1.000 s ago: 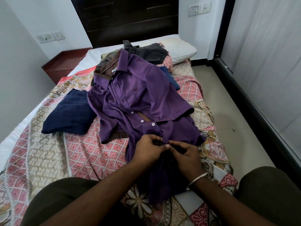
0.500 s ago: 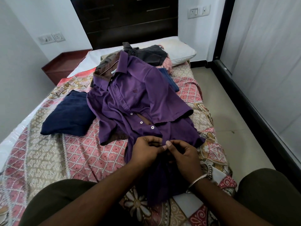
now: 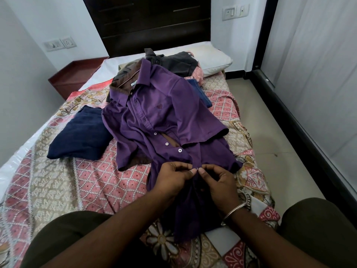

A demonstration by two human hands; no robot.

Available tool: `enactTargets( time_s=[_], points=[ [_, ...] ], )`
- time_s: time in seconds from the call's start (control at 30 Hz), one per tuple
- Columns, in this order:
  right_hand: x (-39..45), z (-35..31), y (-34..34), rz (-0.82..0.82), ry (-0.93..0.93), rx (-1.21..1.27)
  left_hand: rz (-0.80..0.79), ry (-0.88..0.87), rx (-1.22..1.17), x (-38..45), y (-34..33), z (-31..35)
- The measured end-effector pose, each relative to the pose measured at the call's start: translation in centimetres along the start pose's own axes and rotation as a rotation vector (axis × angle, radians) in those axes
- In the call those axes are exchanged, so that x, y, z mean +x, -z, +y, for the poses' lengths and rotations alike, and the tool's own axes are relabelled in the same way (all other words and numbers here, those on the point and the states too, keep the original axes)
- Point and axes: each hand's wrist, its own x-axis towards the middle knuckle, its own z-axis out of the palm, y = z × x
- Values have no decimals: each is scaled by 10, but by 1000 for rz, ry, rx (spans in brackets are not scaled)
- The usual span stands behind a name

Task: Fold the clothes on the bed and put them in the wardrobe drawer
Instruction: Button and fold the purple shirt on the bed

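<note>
Both hands pinch the front placket of the purple shirt (image 3: 164, 117), which lies spread along the middle of the bed (image 3: 63, 182): the left hand (image 3: 173, 178) and the right hand (image 3: 218, 180) meet fingertip to fingertip just below its white buttons. Left of the shirt sits a folded navy garment (image 3: 79, 138); beyond its collar, a dark grey garment (image 3: 177, 63) and a pillow (image 3: 212, 59).

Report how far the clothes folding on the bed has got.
Looks done: one folded navy garment lies on the patterned bedspread. In hand: left hand and right hand pinch the purple button-up shirt's placket. Left: the dark clothes heap by the pillow; nothing stored yet.
</note>
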Motion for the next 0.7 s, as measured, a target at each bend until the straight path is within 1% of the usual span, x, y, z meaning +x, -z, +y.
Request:
enactTargets(
  time_s=[0.13, 0.27, 0.5, 0.6, 0.7],
  points=[
    [-1, -4, -1, 16, 39, -29, -6, -38, 52, -3, -1, 1],
    [-3, -6, -2, -6, 64, -59, 26, -58, 94, -5, -1, 1],
    [-6, -8, -2, -39, 49, -83, 62, 74, 34, -4, 0, 3],
    [-5, -5, -1, -38, 42, -93, 41, 114, 51, -4, -2, 4],
    [-6, -4, -1, -26, 76, -131, 4, 135, 57, -4, -2, 4]
  ],
)
